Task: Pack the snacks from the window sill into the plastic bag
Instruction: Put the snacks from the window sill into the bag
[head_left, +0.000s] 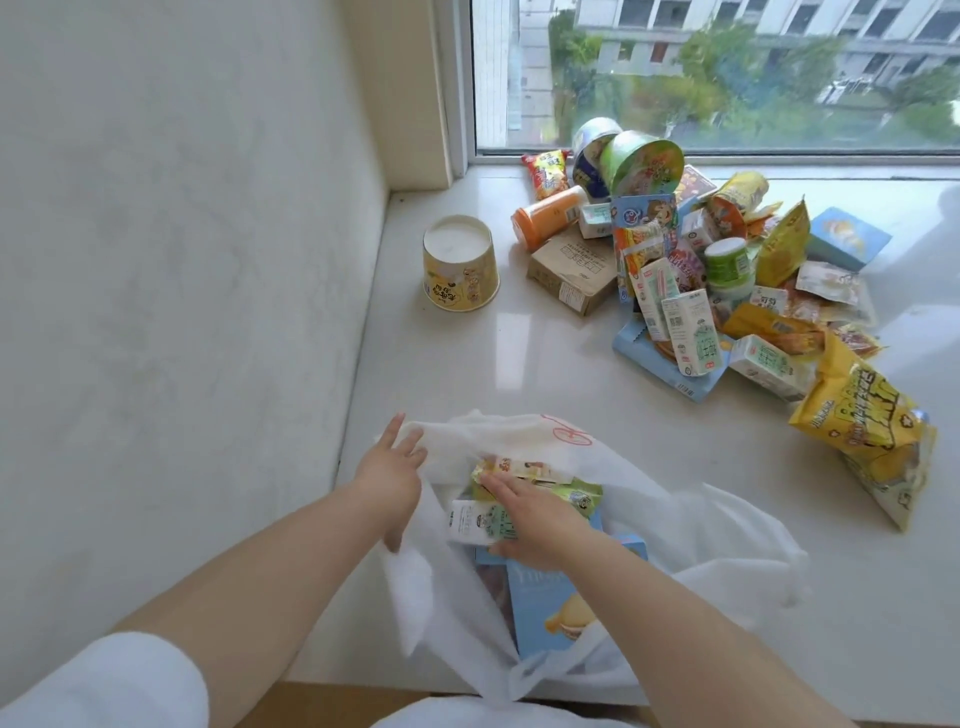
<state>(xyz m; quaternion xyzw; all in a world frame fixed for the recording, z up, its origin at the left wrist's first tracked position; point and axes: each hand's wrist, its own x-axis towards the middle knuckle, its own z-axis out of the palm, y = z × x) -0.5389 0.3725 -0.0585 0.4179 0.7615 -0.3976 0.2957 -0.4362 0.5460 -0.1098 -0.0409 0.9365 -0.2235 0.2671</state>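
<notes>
Snacks still to be packed, a heap of bright foil packets, small white-and-green drink cartons and noodle cups (727, 270), lie ahead of my right grip and off to its right, well apart from it, on the pale stone window sill (467, 364). That heap is nearer my right hand (530, 519) than my left, so I judge the right makes the next reach, forward and outward. Closest to it is the large yellow crinkled foil bag (862, 431), its long axis running away from me and slanting to the left.

My right grip is inside the mouth of the thin white plastic bag (701, 530), fingers lying flat over a small white-and-green carton (475, 525) with the thumb hooked under its near edge, a green-and-yellow packet (519, 475) at the fingertips. Beneath sits a flat light-blue biscuit box (550, 608).

My left hand (389, 478) is just beside the right, gripping the bag's left rim to keep it wide.

Ahead of the left grip, a yellow paper cup (460, 265) stands upside down, apart from the heap.
</notes>
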